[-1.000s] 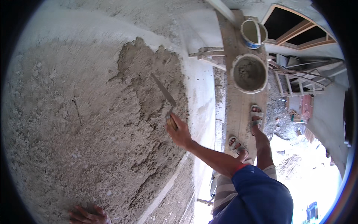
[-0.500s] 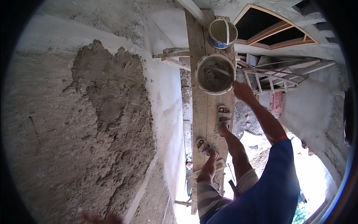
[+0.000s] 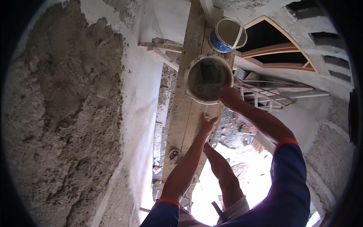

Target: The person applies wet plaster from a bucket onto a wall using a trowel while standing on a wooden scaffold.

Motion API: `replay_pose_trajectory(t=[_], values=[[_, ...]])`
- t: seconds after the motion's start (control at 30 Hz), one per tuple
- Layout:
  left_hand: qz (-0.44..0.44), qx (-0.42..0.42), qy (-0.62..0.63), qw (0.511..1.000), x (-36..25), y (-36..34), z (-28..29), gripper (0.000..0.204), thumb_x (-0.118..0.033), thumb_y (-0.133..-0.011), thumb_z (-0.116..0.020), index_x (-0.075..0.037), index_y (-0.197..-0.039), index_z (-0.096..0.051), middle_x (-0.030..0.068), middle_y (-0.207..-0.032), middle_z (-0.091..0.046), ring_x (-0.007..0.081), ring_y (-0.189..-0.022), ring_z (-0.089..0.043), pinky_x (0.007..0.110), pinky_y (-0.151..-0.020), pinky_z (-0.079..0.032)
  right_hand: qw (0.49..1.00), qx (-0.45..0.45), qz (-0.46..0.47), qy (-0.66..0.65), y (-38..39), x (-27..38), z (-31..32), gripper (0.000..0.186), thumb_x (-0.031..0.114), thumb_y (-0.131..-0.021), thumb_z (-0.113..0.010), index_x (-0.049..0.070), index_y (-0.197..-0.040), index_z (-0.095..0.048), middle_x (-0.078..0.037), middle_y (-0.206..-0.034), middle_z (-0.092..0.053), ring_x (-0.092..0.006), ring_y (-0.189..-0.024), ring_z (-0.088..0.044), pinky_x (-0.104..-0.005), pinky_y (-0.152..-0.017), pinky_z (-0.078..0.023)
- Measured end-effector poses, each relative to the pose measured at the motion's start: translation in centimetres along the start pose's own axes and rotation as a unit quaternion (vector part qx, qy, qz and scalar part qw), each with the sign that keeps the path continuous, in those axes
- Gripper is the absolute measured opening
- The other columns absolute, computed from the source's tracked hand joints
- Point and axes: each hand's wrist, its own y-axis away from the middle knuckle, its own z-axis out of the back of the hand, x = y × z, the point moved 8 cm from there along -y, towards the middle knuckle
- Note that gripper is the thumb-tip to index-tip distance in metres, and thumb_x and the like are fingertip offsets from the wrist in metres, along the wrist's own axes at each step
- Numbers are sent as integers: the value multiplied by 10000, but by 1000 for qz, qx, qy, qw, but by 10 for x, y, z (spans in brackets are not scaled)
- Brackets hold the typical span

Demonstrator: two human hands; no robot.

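Note:
A round, pale-rimmed bucket (image 3: 186,85) stands on the wooden planks, with grey wet mortar (image 3: 206,85) inside. At the bucket's near right rim is my right hand (image 3: 230,97), closed in a fist; whatever it grips is hidden by the fingers. A dark, squarish shape shows in the mortar, too dim to name. My left hand (image 3: 208,124) hangs just this side of the bucket, above the planks, thumb and a finger spread apart, holding nothing visible. Rough, damp mortar (image 3: 75,75) covers much of the wall on the left.
Beyond the mortar bucket stands a second bucket (image 3: 222,42), blue and white with a raised handle. My feet are on the narrow plank walkway (image 3: 181,128), which has a drop beside it. A wooden window frame (image 3: 274,53) and stacked timber (image 3: 268,90) lie to the right.
My left hand has come from the wall at lower left to near the bucket. My right hand has shifted to the bucket's near rim; a light stick-like handle seen in the mortar no longer shows.

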Motion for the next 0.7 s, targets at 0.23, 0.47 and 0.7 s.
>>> replay_pose_trajectory(t=[0.23,0.47,0.7], values=[[-20,-38,433,901,-11,-79,-48,869,-174,-801,-798,-108,-1486,-267,169,-1339,-493,299,-1099,-578,454,-838,-528,973,-171,73,136,-26,-28,81,102,163,-871,-588,61,-874,-585,-111,-798,-623,-263,-723,-635,-418,-651,-525],[-150,-82,451,876,-10,-130,-45,606,-99,-789,-755,-38,-1336,-500,126,-1213,-582,254,-1049,-587,412,-841,-532,970,-152,115,153,-32,25,-24,196,146,-931,-530,13,-1058,-599,-152,-810,-667,-312,-795,-680,-422,-647,-539],[-175,-143,203,953,-6,-145,30,602,6,-702,-641,-34,-1287,-506,165,-1070,-626,300,-832,-670,446,-556,-647,998,-42,27,-38,47,-54,18,270,175,-891,-568,39,-1124,-561,-182,-774,-652,-331,-739,-679,-458,-642,-553]])
